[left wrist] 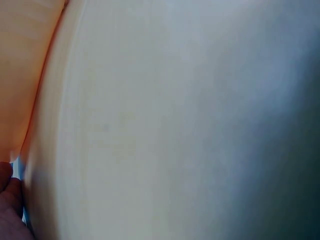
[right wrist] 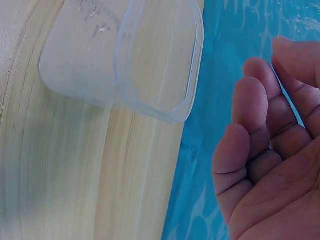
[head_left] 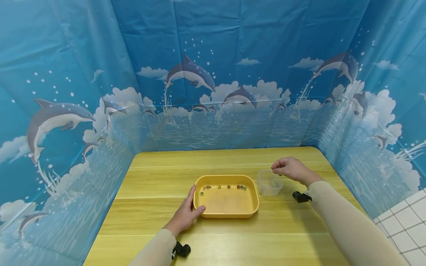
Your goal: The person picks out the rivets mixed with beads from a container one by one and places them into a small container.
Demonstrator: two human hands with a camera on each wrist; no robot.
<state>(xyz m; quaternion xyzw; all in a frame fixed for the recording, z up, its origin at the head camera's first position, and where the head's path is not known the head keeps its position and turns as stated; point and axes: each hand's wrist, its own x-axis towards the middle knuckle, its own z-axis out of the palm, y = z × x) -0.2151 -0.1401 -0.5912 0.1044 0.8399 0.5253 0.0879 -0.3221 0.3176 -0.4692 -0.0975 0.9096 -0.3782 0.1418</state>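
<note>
Nearest us, the pale right sleeve (head_left: 349,218) crosses the lower right of the frame, and the left sleeve (head_left: 154,251) comes in at bottom centre-left. Each wrist carries a small black camera, one (head_left: 183,249) at the bottom and one (head_left: 301,197) right of centre.

Next comes the left hand (head_left: 184,216), below the centre of the frame. Its fingers grip the left end of the yellow tray (head_left: 226,215), thumb over the rim. The tray sits just below the centre of the frame; inside, we see several marbles (head_left: 228,187), most strung along its far side and one lower at the left.

Right of the tray stands a clear box (head_left: 270,193) with its top uncovered. We make out no marbles in it, so if they belong there, we would judge the work barely begun and those in the tray left to shift. The right hand (head_left: 293,169) hangs by the box's upper right with fingers curled; we cannot tell whether they pinch a marble. The box's raised rim seems the only obstacle.

Beyond stretch the wooden worktop (head_left: 213,160) and a blue dolphin curtain (head_left: 213,125); white tiles (head_left: 404,218) show at lower right.
</note>
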